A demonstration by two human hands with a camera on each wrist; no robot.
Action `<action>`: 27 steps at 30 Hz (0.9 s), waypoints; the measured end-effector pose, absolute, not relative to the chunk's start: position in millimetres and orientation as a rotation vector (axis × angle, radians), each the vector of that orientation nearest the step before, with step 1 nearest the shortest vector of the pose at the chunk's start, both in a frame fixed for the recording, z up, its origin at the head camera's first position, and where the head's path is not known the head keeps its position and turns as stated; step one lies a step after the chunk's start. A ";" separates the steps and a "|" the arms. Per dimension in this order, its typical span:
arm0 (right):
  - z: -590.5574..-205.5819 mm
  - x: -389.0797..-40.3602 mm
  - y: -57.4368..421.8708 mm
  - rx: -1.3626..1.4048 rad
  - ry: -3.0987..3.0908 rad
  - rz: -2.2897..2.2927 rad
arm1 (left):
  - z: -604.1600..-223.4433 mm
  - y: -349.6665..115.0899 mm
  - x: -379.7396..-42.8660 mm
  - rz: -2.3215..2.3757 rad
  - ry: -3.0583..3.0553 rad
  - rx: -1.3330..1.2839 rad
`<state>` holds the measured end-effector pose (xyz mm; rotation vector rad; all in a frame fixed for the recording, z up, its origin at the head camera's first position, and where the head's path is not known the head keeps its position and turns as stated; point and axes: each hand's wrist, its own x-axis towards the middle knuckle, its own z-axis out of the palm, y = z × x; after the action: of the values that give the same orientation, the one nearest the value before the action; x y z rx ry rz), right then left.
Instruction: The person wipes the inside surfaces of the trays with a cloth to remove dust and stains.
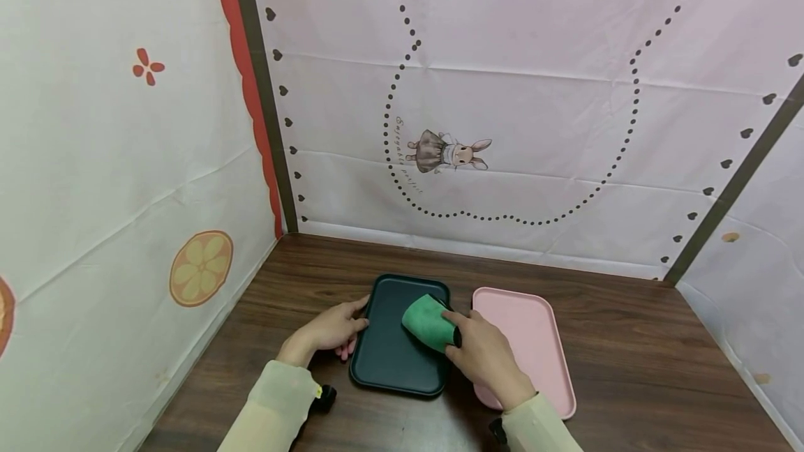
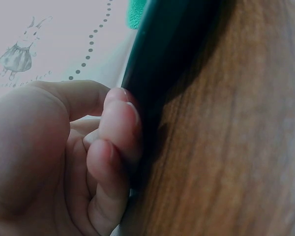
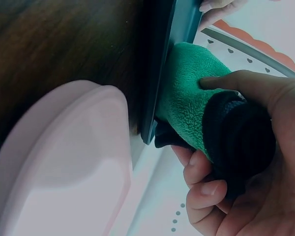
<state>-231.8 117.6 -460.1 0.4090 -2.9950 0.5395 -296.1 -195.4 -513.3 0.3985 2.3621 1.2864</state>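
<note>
head view: i have a brown wood surface (image 1: 634, 368) with two trays on it. dark tray (image 1: 386, 368) near the far edge, closer to the left edge than the right. pink tray (image 1: 543, 340) just beside it, toward the right edge. left hand (image 1: 333, 326) at the dark tray's left edge, digits clamped on the rim. right hand (image 1: 484, 351) reaches over that tray's right edge, clamped on a green cloth (image 1: 428, 323), bunched, lying over the tray's right half. patterned drape (image 1: 534, 110) behind the far edge, rabbit print (image 1: 449, 152) on it.

left wrist view: i read the fingers (image 2: 120, 128) as bent, tips against the dark tray's edge. scrap of green cloth shows above the rim.

right wrist view: cloth against the tray's face, green pile plus a black part (image 3: 241, 140). one digit presses the green, others curl by the black. pink tray well nearer my lens, left hand's fingertips beyond at the dark tray's opposite edge.
</note>
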 end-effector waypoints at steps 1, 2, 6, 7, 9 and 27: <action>-460.1 -232.8 117.0 0.409 -2.998 0.536 | -513.3 -195.4 -296.1 1.286 2.362 0.395; -459.9 -233.6 116.3 0.406 -3.003 0.537 | -513.2 -195.4 -296.1 1.282 2.362 0.392; -459.9 -237.8 114.4 0.395 -3.018 0.531 | -512.9 -195.4 -296.2 1.283 2.362 0.382; -460.1 -238.7 114.0 0.391 -3.022 0.531 | -513.0 -195.4 -296.3 1.283 2.363 0.383; -460.4 -240.3 113.3 0.390 -3.026 0.531 | -512.9 -195.2 -296.4 1.287 2.363 0.385; -459.9 -253.4 98.6 0.406 -3.055 0.527 | -514.2 -195.1 -297.5 1.282 2.370 0.401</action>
<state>-253.4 98.6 -459.9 0.4057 -3.0553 0.5266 -297.5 -195.1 -514.2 0.4005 2.3700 1.2817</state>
